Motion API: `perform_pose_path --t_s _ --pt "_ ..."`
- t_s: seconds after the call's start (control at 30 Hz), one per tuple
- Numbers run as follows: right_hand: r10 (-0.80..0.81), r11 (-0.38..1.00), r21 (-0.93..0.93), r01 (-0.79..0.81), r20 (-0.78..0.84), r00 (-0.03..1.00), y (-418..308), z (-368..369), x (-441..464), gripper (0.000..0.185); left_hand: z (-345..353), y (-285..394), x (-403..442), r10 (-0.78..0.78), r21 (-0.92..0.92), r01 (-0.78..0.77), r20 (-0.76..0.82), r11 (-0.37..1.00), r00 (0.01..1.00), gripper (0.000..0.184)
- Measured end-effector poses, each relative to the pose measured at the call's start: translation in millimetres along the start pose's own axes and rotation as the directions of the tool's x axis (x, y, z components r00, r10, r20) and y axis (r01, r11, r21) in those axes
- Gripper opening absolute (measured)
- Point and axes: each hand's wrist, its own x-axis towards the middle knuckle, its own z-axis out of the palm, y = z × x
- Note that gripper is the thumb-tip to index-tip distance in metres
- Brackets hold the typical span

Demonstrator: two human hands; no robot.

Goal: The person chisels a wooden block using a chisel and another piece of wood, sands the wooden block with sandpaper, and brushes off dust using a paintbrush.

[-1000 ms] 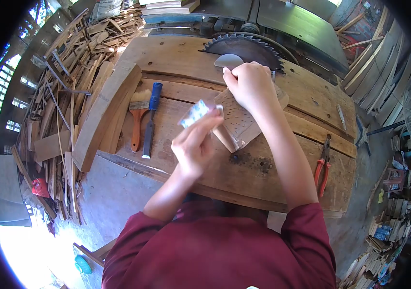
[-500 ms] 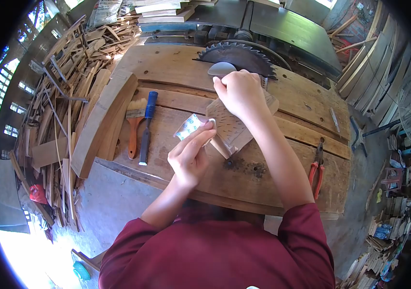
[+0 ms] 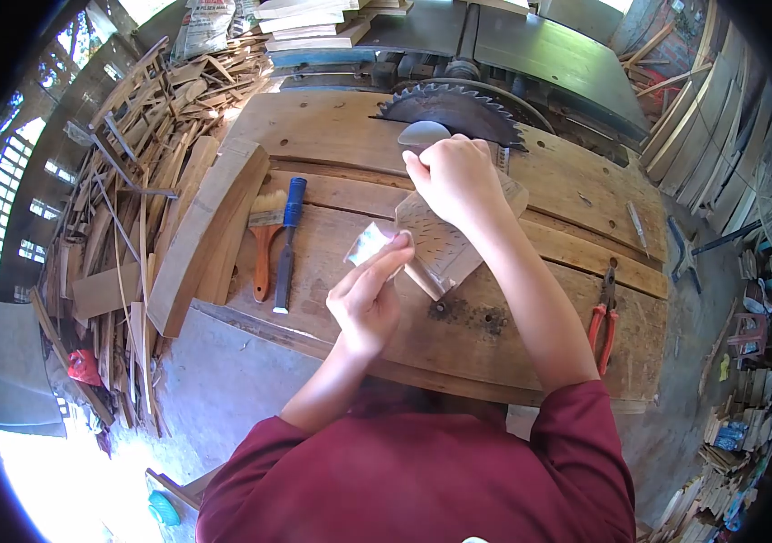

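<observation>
My left hand (image 3: 368, 303) pinches a small folded piece of sandpaper (image 3: 369, 244), white with blue print on its back, above the near side of the bench. My right hand (image 3: 460, 181) is closed in a fist farther out, and what its fingers hold is hidden. A smooth grey rounded thing (image 3: 423, 135) shows just beyond the fist; whether it is gripped I cannot tell. Under my right hand lies a flat wooden board (image 3: 438, 237) with short dark marks. A pale wooden stick (image 3: 422, 279) runs along its near left edge, partly behind my left hand.
A toothed circular saw blade (image 3: 454, 113) stands at the bench's (image 3: 331, 113) far side. On the left lie a brush (image 3: 265, 244), a blue-handled chisel (image 3: 288, 244) and thick timber (image 3: 209, 235). Red-handled pliers (image 3: 604, 317) lie right. Scrap wood (image 3: 114, 271) is heaped on the left floor.
The view has shifted slightly, so everything sits a little farther right. The sandpaper in my left hand has turned, showing less of its print. My right hand stays closed over the board.
</observation>
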Motion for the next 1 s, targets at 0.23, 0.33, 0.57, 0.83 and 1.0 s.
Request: perform_pose_path --t_s 0.23,0.33,0.57,0.83,1.0 --pt "0.027 0.999 -0.037 -0.025 0.053 0.998 -0.2 -1.1 2.0 0.042 14.6 -17.3 14.4 -0.099 -0.079 0.095 -0.043 0.992 0.994 0.022" --pt "0.024 1.000 -0.010 -0.024 0.010 1.000 -0.7 -1.3 1.4 0.045 6.1 -2.6 0.1 -0.020 -0.029 0.019 -0.034 0.999 0.999 0.026" --pt "-0.004 1.000 -0.010 0.004 -0.052 0.999 -1.3 1.2 -0.5 0.047 10.9 -8.4 22.7 -0.032 0.012 0.032 0.000 0.999 0.999 0.025" --pt "0.019 0.999 -0.045 -0.022 -0.074 0.997 -0.3 3.8 0.4 0.047 -3.7 -3.4 12.8 0.068 0.029 -0.071 0.084 0.997 0.994 0.032" --pt "0.025 0.999 -0.036 -0.026 -0.047 0.999 -1.2 2.3 -0.3 0.046 3.7 -15.0 32.5 0.074 0.058 -0.081 0.112 0.995 0.991 0.030"
